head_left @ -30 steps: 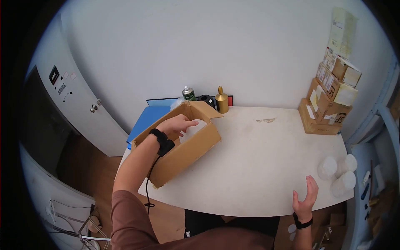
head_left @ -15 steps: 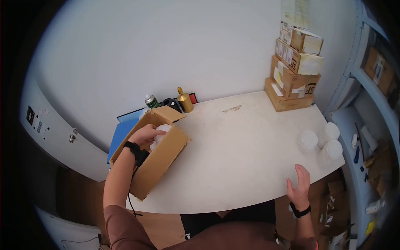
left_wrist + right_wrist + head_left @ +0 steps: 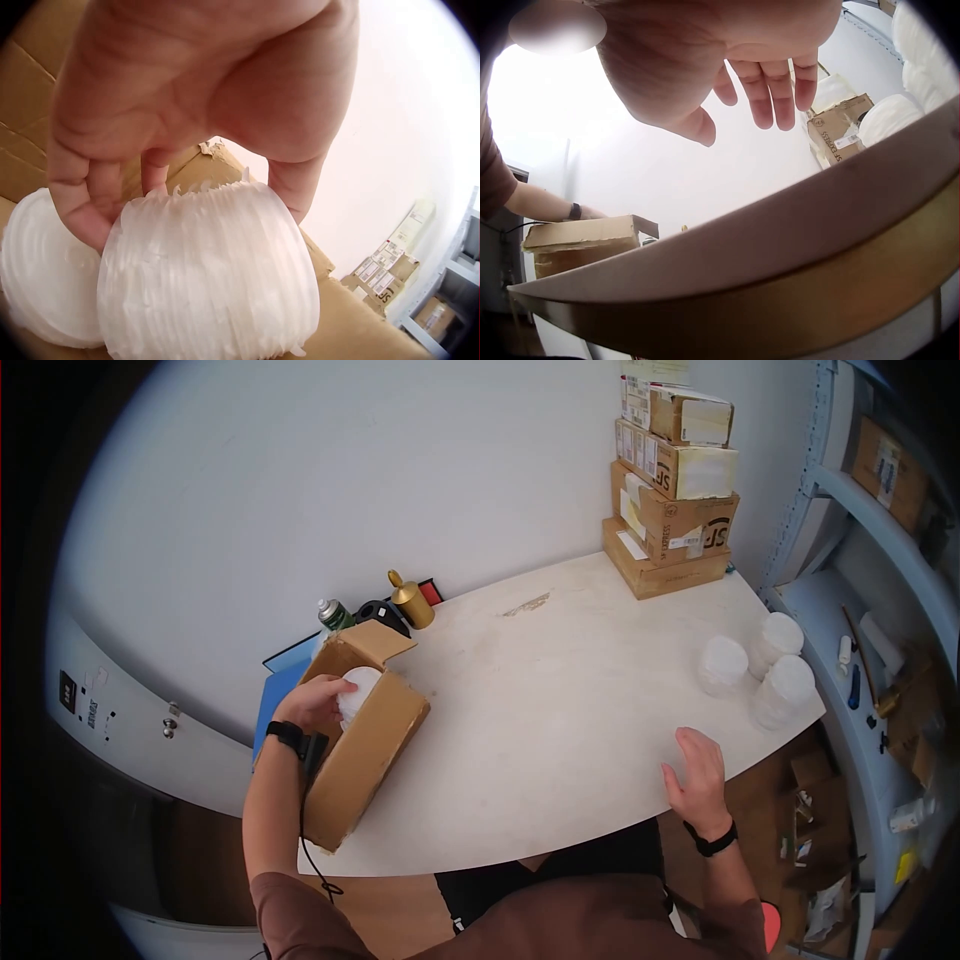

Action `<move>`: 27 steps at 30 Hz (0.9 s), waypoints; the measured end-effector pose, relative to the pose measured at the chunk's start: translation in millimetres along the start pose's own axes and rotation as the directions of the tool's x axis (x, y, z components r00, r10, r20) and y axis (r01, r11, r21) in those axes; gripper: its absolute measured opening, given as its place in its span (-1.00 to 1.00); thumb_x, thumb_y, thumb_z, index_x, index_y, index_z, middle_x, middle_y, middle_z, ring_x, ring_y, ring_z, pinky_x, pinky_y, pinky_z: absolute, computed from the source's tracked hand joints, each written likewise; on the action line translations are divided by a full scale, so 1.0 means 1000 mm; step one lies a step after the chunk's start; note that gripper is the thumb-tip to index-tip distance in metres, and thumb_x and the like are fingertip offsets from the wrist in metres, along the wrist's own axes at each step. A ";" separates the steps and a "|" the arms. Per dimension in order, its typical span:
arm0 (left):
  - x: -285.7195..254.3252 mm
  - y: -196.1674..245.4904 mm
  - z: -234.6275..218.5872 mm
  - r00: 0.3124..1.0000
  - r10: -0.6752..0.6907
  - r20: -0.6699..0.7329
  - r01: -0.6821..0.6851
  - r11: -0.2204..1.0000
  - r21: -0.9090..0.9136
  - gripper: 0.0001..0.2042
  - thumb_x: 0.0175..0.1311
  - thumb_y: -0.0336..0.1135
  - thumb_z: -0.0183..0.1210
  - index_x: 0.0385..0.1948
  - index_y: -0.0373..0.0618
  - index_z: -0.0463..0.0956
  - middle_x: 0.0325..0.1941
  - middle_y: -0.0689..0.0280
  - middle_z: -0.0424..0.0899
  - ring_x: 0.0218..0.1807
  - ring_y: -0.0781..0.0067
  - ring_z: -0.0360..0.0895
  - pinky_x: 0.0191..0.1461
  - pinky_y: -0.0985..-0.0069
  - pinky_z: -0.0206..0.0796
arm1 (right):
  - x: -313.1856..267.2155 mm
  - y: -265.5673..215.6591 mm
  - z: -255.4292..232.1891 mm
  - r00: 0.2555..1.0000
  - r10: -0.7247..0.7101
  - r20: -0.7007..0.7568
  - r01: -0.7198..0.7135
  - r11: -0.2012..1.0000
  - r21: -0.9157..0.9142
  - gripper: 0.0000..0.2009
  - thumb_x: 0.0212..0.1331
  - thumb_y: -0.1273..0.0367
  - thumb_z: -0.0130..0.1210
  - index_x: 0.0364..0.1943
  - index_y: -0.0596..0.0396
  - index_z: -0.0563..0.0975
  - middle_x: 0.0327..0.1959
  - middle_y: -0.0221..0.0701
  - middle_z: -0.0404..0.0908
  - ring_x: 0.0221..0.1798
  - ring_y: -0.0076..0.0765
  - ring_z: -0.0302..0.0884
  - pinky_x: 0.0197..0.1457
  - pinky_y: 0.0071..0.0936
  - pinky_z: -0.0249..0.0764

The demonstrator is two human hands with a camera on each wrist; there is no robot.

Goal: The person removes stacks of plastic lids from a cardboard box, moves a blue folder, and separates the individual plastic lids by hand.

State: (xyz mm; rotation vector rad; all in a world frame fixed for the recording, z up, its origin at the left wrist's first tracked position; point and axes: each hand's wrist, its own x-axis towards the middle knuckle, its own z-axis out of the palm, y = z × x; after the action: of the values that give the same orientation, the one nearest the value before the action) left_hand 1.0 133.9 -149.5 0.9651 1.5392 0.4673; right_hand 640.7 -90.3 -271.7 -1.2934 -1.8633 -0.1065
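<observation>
My left hand reaches into an open cardboard box at the table's left. In the left wrist view that hand grips a stack of thin white translucent lids between thumb and fingers. Another round white stack lies beside it in the box. My right hand hovers at the table's front right edge, fingers loosely bent and holding nothing. Beyond it stand three white stacks, the nearest-left one slightly apart from the other two.
Cartons are piled at the back right of the white table. Behind the open box stand a spray can, a black tape dispenser and a gold bottle. A blue shelf unit is at the right.
The head view has turned to the right, so the box and table appear further left. My left hand stays in the box with the white stack; my right hand remains raised, holding nothing.
</observation>
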 end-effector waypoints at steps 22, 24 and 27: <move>-0.118 0.019 0.282 0.856 0.346 0.383 -0.318 0.938 -0.137 -0.43 0.50 -0.43 0.31 0.48 -0.20 0.29 0.32 0.23 0.65 0.36 0.44 0.59 0.49 0.39 0.40 | 0.042 -0.071 0.032 0.982 -0.182 0.049 0.149 0.909 0.388 0.12 -0.05 0.24 0.67 0.61 0.12 0.18 0.55 0.20 0.32 0.44 0.35 0.51 0.36 0.03 0.58; -0.100 0.003 0.322 0.816 0.324 0.479 -0.307 0.945 -0.116 -0.40 0.52 -0.40 0.31 0.51 -0.20 0.25 0.36 0.21 0.62 0.40 0.42 0.56 0.52 0.38 0.39 | 0.038 -0.074 0.029 0.977 -0.207 0.043 0.174 0.904 0.391 0.14 -0.05 0.26 0.68 0.63 0.04 0.15 0.57 0.27 0.26 0.48 0.40 0.48 0.33 0.04 0.62; -0.089 -0.001 0.361 0.744 0.299 0.598 -0.241 0.954 -0.178 -0.39 0.53 -0.37 0.30 0.52 -0.22 0.23 0.40 0.17 0.57 0.45 0.39 0.50 0.54 0.35 0.35 | 0.018 -0.071 0.023 0.987 -0.151 0.047 0.123 0.919 0.375 0.10 -0.09 0.33 0.69 0.58 0.02 0.20 0.55 0.28 0.28 0.45 0.41 0.50 0.34 0.07 0.62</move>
State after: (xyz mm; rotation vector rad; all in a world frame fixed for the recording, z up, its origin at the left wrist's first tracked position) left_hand 338.9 -18.0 -174.6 1.1382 0.7727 0.3631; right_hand 568.1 -97.9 -248.0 -0.9154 -1.9232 0.2168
